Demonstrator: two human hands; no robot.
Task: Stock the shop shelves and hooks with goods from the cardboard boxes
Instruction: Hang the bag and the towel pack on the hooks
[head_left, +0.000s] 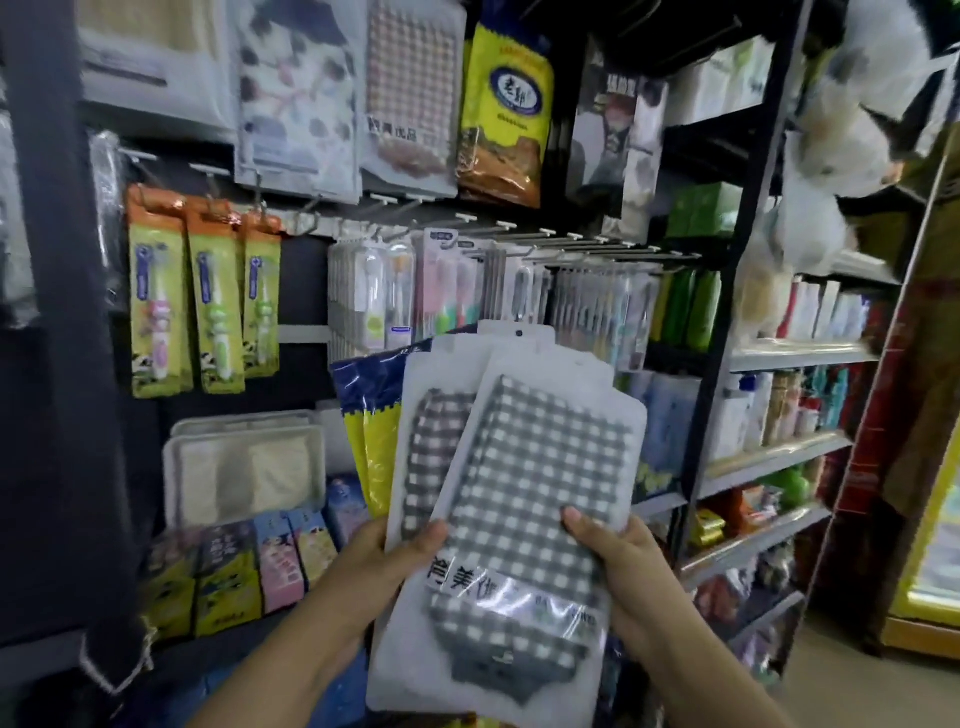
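Both hands held a fanned stack of packets in front of the hooks (498, 228). The left hand (387, 558) gripped the stack's left edge; the right hand (621, 553) pinched the front checked packet (524, 499), thumb on top.

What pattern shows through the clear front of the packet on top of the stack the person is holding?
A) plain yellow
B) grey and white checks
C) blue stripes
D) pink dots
B: the top packet, held between the left hand and the right hand, shows grey and white checked cloth through its clear front.
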